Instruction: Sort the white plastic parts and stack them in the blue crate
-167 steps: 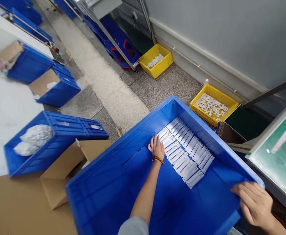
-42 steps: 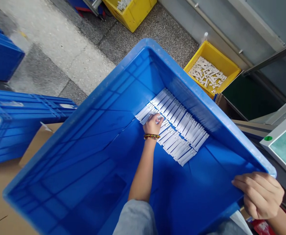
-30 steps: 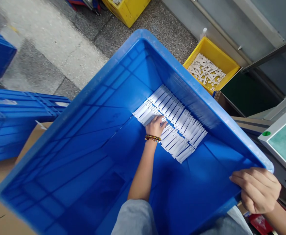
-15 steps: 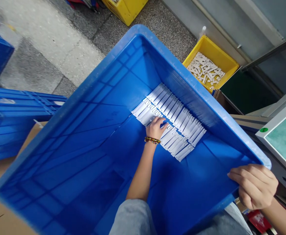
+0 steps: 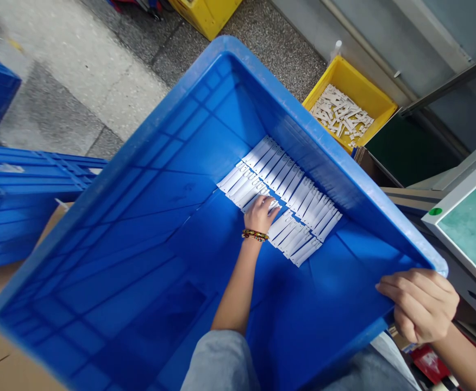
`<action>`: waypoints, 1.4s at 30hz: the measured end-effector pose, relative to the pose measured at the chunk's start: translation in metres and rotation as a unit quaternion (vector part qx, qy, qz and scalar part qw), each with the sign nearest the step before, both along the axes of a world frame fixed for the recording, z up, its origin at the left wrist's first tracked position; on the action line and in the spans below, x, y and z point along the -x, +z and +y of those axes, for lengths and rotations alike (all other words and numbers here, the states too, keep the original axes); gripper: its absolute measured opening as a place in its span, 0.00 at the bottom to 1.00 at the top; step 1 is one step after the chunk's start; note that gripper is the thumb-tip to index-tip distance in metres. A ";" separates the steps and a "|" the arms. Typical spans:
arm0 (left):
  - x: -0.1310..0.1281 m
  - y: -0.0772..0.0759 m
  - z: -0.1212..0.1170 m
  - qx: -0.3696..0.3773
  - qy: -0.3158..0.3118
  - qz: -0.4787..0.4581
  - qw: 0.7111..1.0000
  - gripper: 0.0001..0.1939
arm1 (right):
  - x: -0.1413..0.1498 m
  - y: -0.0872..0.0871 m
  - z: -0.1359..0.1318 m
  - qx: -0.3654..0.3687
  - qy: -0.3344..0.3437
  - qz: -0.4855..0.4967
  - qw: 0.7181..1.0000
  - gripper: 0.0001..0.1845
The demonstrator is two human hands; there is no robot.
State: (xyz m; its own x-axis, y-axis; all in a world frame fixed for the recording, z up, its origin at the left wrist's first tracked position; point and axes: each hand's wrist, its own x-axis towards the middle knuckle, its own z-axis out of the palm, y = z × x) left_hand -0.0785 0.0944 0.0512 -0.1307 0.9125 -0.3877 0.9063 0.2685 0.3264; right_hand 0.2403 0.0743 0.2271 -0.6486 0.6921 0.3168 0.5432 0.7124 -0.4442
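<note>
Deep in a large blue plastic bin (image 5: 132, 304), my left hand (image 5: 260, 213) is closed, thumb and fingers gripping some white plastic strips (image 5: 274, 205). How many it holds, I cannot tell. Around it, flat white strips (image 5: 295, 182) with small slots at their ends lie side by side in two overlapping rows on the bin's floor, along its far right wall. My left hand sits within the nearer row, hiding part of it. At the bin's right corner, my right hand (image 5: 423, 304) is wrapped over the rim.
Beyond the bin, a yellow crate (image 5: 379, 103) holds many small white pieces. Another yellow crate (image 5: 207, 13) stands on the floor at the top. Blue bins (image 5: 22, 206) are at the left, above cardboard (image 5: 5, 331). A white-framed green surface (image 5: 472, 222) is close at the right.
My left hand's fingers have drawn together, and white strips now show between thumb and fingers where a gap was. My right hand keeps its place on the rim; the view shifted slightly.
</note>
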 end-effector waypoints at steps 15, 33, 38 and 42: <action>-0.007 -0.012 -0.019 -0.122 -0.077 -0.054 0.988 0.12 | 0.003 0.000 0.001 -0.003 -0.002 0.005 1.000 0.17; -0.014 -0.020 -0.035 -0.122 -0.147 -0.072 0.979 0.11 | 0.005 0.002 0.001 -0.006 -0.004 0.006 1.000 0.17; -0.015 -0.015 -0.035 -0.137 -0.133 -0.027 0.981 0.11 | 0.007 0.003 0.003 -0.010 -0.002 0.007 1.000 0.18; -0.014 -0.013 -0.034 -0.133 -0.112 -0.011 0.985 0.12 | 0.006 0.002 0.003 -0.010 -0.003 0.009 1.000 0.18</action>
